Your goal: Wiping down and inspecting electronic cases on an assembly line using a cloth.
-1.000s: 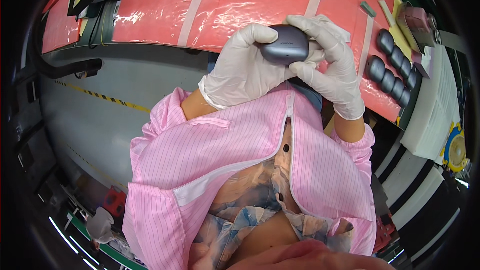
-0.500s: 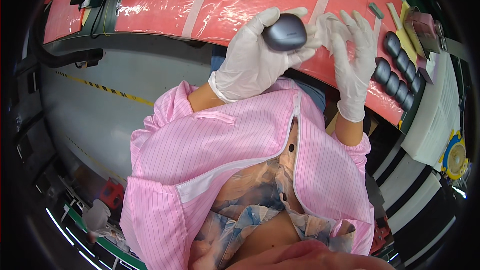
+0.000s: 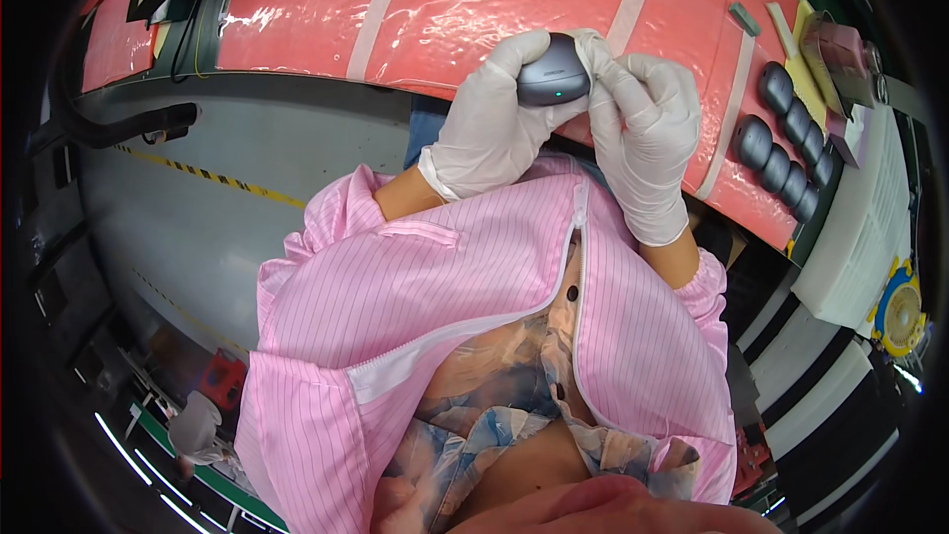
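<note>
A smooth, rounded dark blue-grey earbud charging case (image 3: 554, 79) sits in the grip of my white-gloved left hand (image 3: 486, 119). A small green light glows on its side below the lid seam. The left thumb wraps over the case's left edge, with the other fingers mostly hidden behind it. My right hand (image 3: 647, 138), also in a white glove, is closed in a pinch against the right edge of the case. White material bunches by those fingertips, and I cannot tell glove from cloth there. Both hands are above the near edge of a red-covered table (image 3: 474, 0).
Several similar dark cases (image 3: 776, 153) lie in two rows on the table's right side. Past them are a yellow pad, a pinkish jar (image 3: 835, 44) and a small green block (image 3: 743, 20). A yellow and blue fan (image 3: 900, 311) is far right. A black padded bar (image 3: 138, 121) juts in at left.
My right hand has moved left from apart, its spread fingers now pinched against the case. The case has tilted in my left hand, and its green light now shows.
</note>
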### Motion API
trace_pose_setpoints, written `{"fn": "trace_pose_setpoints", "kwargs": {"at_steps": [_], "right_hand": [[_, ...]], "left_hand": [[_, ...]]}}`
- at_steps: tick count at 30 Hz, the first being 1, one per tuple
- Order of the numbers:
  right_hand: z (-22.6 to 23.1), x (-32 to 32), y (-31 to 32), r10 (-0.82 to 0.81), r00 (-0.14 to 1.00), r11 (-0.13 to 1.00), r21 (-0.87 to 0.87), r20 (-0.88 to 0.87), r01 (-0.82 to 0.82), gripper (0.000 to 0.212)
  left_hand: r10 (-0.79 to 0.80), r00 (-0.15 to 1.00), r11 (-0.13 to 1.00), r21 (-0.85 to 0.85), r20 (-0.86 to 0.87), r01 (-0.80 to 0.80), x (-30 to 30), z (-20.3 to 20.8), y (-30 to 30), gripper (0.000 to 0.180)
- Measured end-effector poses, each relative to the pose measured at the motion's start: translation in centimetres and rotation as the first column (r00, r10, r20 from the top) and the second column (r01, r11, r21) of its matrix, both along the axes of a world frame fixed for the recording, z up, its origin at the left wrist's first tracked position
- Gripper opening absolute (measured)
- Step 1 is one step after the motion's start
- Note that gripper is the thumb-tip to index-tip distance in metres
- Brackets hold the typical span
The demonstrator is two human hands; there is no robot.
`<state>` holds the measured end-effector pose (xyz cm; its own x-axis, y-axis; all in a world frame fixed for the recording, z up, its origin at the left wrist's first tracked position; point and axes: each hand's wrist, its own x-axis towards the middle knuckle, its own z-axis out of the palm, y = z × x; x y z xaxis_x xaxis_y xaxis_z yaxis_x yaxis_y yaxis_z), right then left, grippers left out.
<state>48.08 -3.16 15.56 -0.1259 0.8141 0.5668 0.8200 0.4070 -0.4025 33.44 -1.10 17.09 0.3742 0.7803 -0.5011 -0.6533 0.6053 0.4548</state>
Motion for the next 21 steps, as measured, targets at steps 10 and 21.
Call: {"fn": "trace_pose_setpoints", "kwargs": {"at_steps": [10, 21], "right_hand": [[-1.3, 1.9, 0.1, -0.145, 0.618, 0.947, -0.29, -0.773, -0.141, 0.017], [3.5, 1.6, 1.4, 0.173, 0.985, 0.98, -0.107, 0.024, -0.17, 0.029]], "left_hand": [[-0.21, 0.97, 0.969, 0.156, 0.121, 0.19, -1.3, 0.1, 1.4, 0.041], [0.31, 0.738, 0.421, 0.782, -0.6, 0.459, -1.2, -1.2, 0.9, 0.098]]}}
